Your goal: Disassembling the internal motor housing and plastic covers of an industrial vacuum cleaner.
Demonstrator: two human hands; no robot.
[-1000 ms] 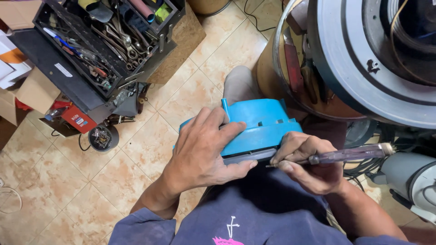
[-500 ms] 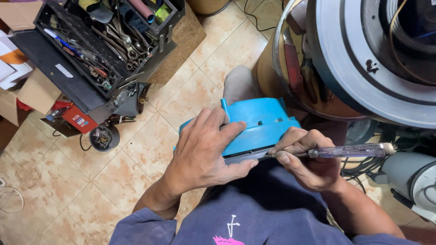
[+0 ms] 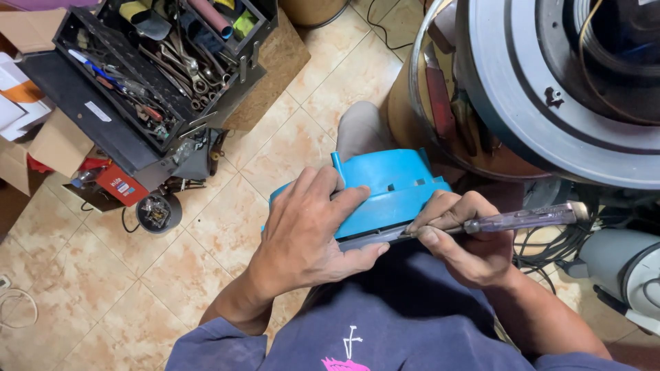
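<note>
Since half a second ago our right hand (image 3: 467, 237) has drawn the screwdriver with the clear purple plastic handle and thin metal shaft (image 3: 509, 221) a little along the lower edge of the turquoise moulded-plastic housing (image 3: 392, 189); its tip now sits against the grey strip under that edge, and our left hand (image 3: 309, 230) has hardly shifted. We clench the screwdriver near the shaft with right thumb and fingers; our left hand is spread over the housing, palm on its smooth top, thumb hooked under the rim, gripping it fast. That housing rests on our lap above the dark blue cloth of our shirt; it is glossy, curved, with a raised lip and small slots on top. Up left on the beige mottled floor tiles (image 3: 89, 275) stands an open black metal toolbox (image 3: 137, 82) crammed with wrenches; at right looms a large grey round metal drum (image 3: 536, 103).
</note>
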